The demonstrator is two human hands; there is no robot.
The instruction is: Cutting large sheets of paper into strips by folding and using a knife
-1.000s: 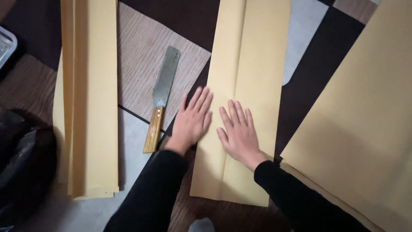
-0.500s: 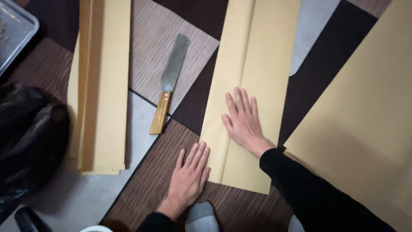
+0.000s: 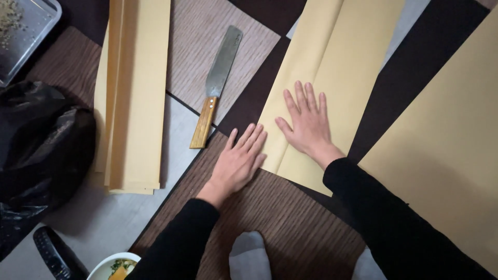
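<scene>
L→R: 1 metal tray (image 3: 23, 39), 1 black bag (image 3: 41, 140), 1 stack of yellow sheets (image 3: 137, 93), 1 knife (image 3: 217, 85) on floor. Left hand (image 3: 239, 161) flat, fingers together, at edge of folded yellow sheet (image 3: 332, 67); right hand (image 3: 307, 122) spread flat on it. 1 big sheet (image 3: 446, 150) far right.

Folded paper sheet (image 3: 332, 78) in middle, right hand (image 3: 308, 124) flat on it. Left hand (image 3: 239, 161) at 8 o'clock from right hand, on floor mat (image 3: 290, 223), fingertips at sheet edge. Knife (image 3: 217, 85) at 11 o'clock from left hand. Paper stack (image 3: 136, 93) at 9 o'clock from knife. Bag (image 3: 41, 150) at 8 o'clock from stack. Tray (image 3: 26, 36) at 12 o'clock from bag. Big sheet (image 3: 446, 150) at 3 o'clock from right hand.
</scene>
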